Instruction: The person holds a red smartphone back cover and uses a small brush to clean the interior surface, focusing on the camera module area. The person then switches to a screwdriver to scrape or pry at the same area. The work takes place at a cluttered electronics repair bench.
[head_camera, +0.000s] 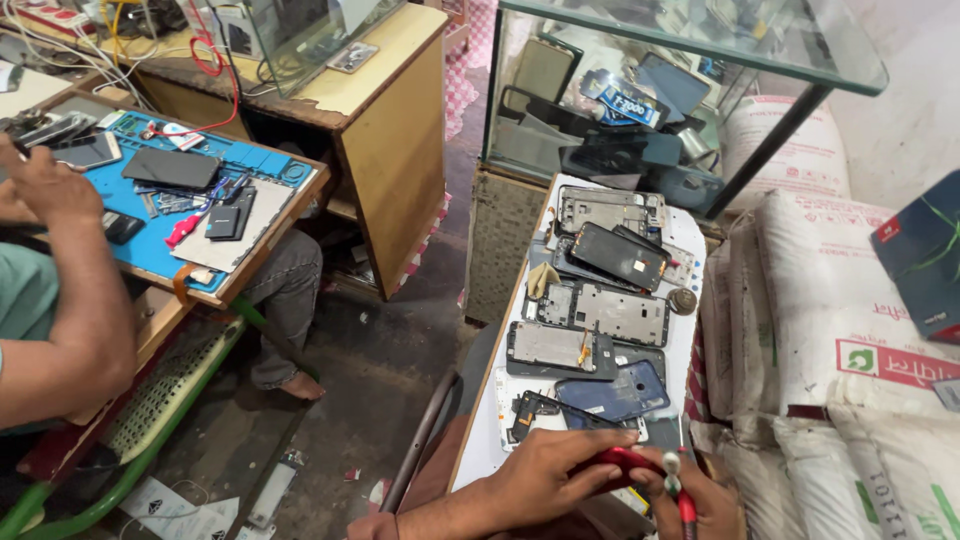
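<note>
At six o'clock, the left hand (545, 475) pinches a red tool (628, 462) between its fingers, over the near end of the white surface (483, 450). The right hand (705, 500) closes its fingers on a red-handled screwdriver (680, 490). Phone frames (600, 312) lie toward twelve o'clock. Another person's arm (75, 290) rests at nine.

the phone frames (590, 310) on the white board (480, 455) look like dull grey metal and matt plastic, with one blue plastic back cover (620, 390). a black phone screen (620, 255) is glossy glass. the red tool handle (625, 462), pinched by the left hand (545, 475) and the right hand (700, 500), is shiny plastic. the display case (690, 60) is clear glass with dark metal edging. the sacks (840, 320) are coarse woven plastic. the co-worker's bench (390, 130) is worn wood under a matt blue mat (150, 250).
</note>
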